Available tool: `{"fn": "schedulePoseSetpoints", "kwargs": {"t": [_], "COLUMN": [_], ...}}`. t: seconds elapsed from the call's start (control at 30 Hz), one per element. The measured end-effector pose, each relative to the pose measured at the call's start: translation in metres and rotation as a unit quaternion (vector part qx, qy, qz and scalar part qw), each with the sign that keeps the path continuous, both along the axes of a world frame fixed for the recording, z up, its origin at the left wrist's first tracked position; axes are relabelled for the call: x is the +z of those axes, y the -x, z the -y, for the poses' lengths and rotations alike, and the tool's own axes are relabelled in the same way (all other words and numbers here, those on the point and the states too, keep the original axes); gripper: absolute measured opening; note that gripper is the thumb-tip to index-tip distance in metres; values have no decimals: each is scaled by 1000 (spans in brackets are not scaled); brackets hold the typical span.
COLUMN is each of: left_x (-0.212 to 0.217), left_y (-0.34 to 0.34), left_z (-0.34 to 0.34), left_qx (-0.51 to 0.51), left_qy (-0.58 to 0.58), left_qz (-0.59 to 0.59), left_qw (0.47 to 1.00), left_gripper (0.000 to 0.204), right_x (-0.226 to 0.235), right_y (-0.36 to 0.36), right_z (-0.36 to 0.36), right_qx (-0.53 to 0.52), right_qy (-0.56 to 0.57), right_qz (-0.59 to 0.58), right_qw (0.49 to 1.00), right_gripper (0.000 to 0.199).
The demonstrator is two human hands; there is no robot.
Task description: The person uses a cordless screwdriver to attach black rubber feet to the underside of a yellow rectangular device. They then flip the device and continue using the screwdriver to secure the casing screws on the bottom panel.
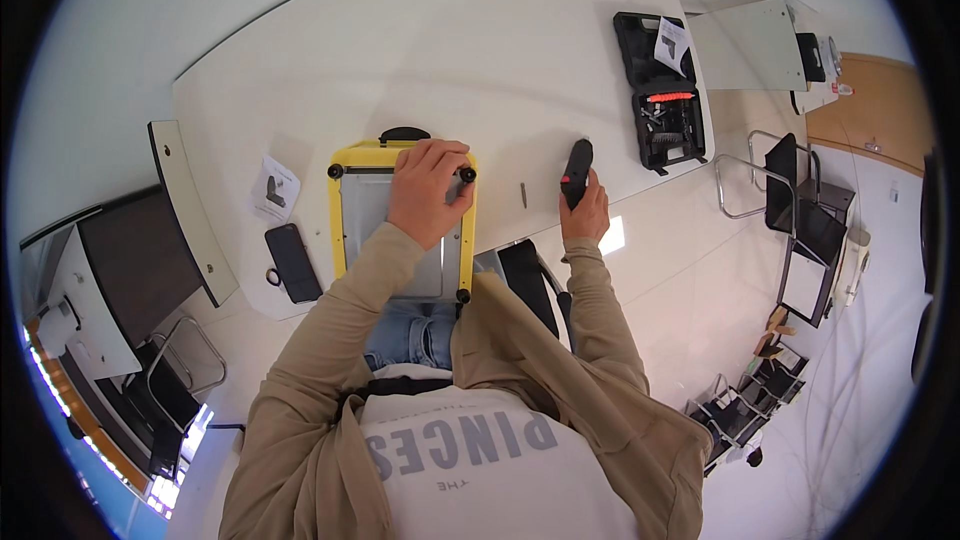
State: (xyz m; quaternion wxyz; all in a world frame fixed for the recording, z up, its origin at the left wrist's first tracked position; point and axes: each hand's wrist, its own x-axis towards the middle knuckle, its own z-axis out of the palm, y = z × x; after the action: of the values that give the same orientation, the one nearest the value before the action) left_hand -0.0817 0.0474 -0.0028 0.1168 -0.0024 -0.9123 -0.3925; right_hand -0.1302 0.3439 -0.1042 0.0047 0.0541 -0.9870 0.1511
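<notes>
A yellow hard-shell suitcase (349,155) lies flat at the near edge of the white table (450,50), its grey underside up, with black wheels at the corners. My left hand (427,190) rests palm-down on its upper right part, fingers spread near the right wheel. My right hand (586,212) grips a black electric screwdriver (575,168) with a red button, lying on the table to the right of the suitcase. A small screw or bit (523,194) lies between the case and the tool.
An open black tool case (660,90) with an orange bit holder and a leaflet sits far right. A black phone (293,261) and a paper leaflet (275,188) lie left of the suitcase. Chairs and desks surround the table.
</notes>
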Motion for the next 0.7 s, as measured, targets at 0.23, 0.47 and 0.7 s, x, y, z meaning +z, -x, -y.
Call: {"fn": "schedulePoseSetpoints", "kwargs": {"t": [0.23,0.47,0.7], "left_x": [3,8,10], "left_y": [-1,-2,-1], "left_z": [2,1,1], "left_qx": [-12,-6,-5], "left_qy": [-4,-9,-16], "left_qz": [13,27,47], "left_qw": [1000,1000,999], "left_gripper": [35,46,51], "right_x": [-6,-15,-9], "right_y": [28,26,17], "right_z": [7,-8,-11], "right_qx": [41,29,9], "right_qy": [-25,25,35], "right_qz": [22,-2,9], "right_qw": [999,999,999], "right_gripper": [81,73,70]}}
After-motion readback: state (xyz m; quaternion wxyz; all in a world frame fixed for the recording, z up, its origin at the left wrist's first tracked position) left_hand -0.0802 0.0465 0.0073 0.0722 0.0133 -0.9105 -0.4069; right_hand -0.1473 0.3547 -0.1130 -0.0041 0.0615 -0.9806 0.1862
